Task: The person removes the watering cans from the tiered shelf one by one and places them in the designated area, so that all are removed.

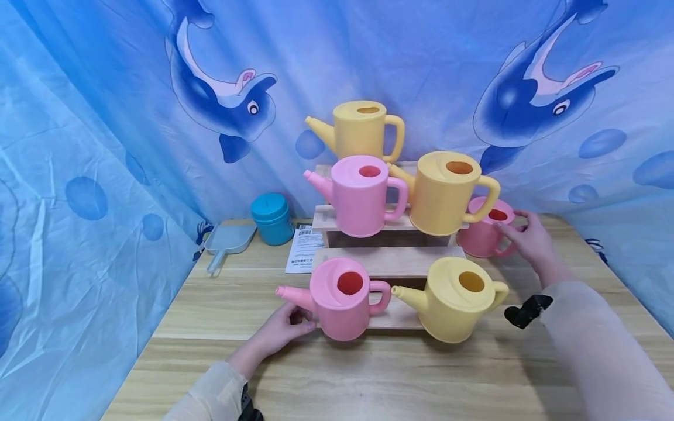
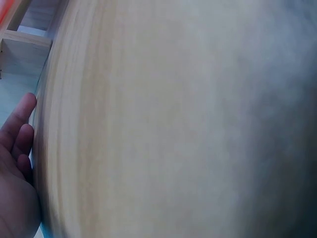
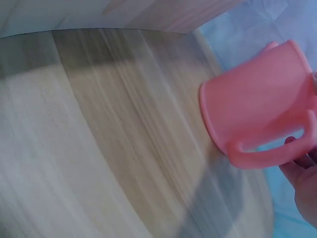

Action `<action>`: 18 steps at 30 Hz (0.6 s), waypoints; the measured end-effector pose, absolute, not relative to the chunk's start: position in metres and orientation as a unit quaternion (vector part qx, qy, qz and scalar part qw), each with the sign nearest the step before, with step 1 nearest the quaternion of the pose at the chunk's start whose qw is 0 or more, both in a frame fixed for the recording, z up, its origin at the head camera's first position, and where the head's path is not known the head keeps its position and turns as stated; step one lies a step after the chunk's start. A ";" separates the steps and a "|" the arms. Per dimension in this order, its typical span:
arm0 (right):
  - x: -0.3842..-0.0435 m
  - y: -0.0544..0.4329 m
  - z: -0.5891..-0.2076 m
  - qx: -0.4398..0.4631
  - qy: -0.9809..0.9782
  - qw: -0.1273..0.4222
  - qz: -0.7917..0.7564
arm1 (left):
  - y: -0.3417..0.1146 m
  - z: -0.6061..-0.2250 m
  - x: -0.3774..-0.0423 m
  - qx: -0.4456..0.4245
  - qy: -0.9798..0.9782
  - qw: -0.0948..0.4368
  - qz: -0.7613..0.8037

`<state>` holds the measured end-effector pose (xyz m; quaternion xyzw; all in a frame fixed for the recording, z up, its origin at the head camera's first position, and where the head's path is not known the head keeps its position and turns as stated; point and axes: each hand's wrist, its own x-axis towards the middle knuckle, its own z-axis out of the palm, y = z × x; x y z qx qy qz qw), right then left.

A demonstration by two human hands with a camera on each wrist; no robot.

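In the head view, five watering cans (image 1: pixel 360 204) are on a stepped wooden stand (image 1: pixel 392 263). A sixth one, the pink watering can (image 1: pixel 475 238), is just beside the right end of the stand, toward the back of the surface (image 1: pixel 326 380). The right grip (image 1: pixel 532 242), a bare hand, is closed on its handle (image 1: pixel 505 252). The left grip (image 1: pixel 279 330) is near the stand's left end, below a pink spout (image 1: pixel 295 296); its fingers are relaxed, and it holds no can.

In the left wrist view, the fingers (image 2: pixel 22 111) are near the stand, but I cannot tell whether they touch it.

In the right wrist view, a fingertip (image 3: pixel 290 141) shows through the handle, so the hold seems secure. If the base rests on the surface, I cannot tell.

To work well, I think the right wrist should keep the can level and away from the yellow can (image 1: pixel 439 196) beside it, and the left hand should not bump the spout above.
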<state>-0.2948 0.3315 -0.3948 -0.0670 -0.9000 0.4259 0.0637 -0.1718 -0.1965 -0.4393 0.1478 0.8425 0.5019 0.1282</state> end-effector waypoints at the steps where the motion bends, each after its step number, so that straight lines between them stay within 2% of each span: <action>1: -0.294 0.333 -0.392 -0.060 -0.904 0.064 0.418 | -0.197 -0.439 -0.172 0.149 0.843 0.128 0.501; 9: -0.298 0.340 -0.334 -0.052 -0.919 0.056 0.386 | -0.197 -0.439 -0.171 0.150 0.841 0.127 0.504; 18: -0.306 0.302 -0.245 0.004 -0.914 0.071 0.400 | -0.196 -0.439 -0.172 0.151 0.838 0.126 0.509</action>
